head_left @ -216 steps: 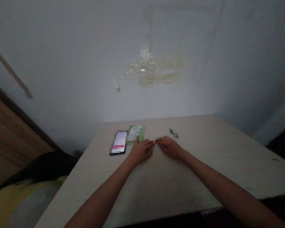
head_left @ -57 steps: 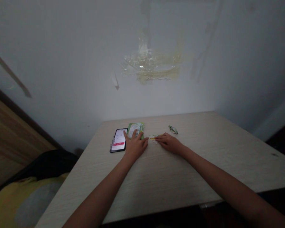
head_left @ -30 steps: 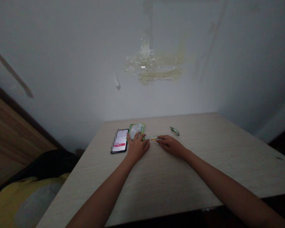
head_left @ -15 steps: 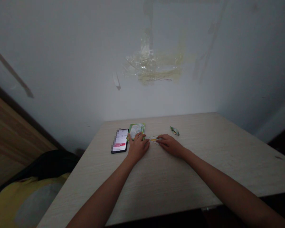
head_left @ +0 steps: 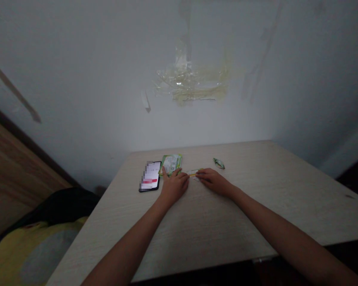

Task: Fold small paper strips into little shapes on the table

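A small whitish packet (head_left: 193, 174) with a yellow-orange stripe lies flat on the table between my hands. My left hand (head_left: 174, 187) is palm down, its thumb-side fingertips closed at the packet's left end. Its other fingers are spread, reaching to the near edge of a green and white printed packet (head_left: 171, 163). From the other side, my right hand (head_left: 214, 182) has its fingers pressed together on the small packet's right end. Both thumbs are mostly hidden. A small crumpled green wrapper (head_left: 218, 163) lies beyond my right hand.
A phone (head_left: 150, 178) with a lit screen lies left of the green packet. The pale wood-grain table (head_left: 256, 206) meets a wall (head_left: 107, 79) with old tape marks. Yellow and grey fabric (head_left: 41, 250) and a wooden panel (head_left: 14, 159) are at the left.
My left fingers have drawn slightly toward me and right, uncovering more of the green packet. My right hand stays almost where it was at the small packet.
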The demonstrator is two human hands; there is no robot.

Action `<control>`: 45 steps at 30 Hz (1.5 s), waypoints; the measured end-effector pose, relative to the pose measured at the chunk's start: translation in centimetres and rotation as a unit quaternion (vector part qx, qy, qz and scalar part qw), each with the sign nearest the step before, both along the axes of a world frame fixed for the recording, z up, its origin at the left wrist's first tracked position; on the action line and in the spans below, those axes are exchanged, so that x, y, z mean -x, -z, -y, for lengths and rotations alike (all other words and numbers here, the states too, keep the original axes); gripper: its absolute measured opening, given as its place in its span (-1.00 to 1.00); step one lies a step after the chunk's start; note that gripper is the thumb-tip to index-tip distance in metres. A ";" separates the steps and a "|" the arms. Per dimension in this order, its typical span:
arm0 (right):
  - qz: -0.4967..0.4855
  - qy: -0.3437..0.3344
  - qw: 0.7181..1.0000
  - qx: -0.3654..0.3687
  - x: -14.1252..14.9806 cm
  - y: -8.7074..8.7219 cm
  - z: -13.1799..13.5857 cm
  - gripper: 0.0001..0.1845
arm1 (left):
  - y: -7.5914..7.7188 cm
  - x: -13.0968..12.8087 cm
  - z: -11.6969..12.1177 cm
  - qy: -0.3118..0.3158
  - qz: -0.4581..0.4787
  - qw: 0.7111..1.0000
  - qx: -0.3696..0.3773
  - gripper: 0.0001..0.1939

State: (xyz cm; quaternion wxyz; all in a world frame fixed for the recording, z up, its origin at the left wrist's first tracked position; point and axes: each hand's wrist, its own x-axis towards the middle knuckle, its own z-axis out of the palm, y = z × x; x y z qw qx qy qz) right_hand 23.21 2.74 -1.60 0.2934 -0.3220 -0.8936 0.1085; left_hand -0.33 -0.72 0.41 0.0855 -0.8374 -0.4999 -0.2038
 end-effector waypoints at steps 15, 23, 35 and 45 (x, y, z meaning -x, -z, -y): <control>0.015 0.004 1.000 -0.014 0.5 -0.7 0.6 -0.64 | 1.0 0.2 -0.4 0.000 -0.014 1.000 0.002 -0.70; 0.016 0.010 1.000 -0.017 0.4 -0.1 0.1 -0.62 | 0.6 0.8 -0.8 0.058 -0.067 0.996 0.016 -0.69; 0.015 0.015 1.000 -0.011 0.4 0.3 -0.1 -0.63 | 1.0 0.6 -0.3 0.062 -0.088 0.994 0.016 -0.61; 0.013 0.017 1.000 -0.008 0.4 0.2 -0.1 -0.63 | 0.7 0.5 0.1 0.067 -0.090 0.993 0.027 -0.59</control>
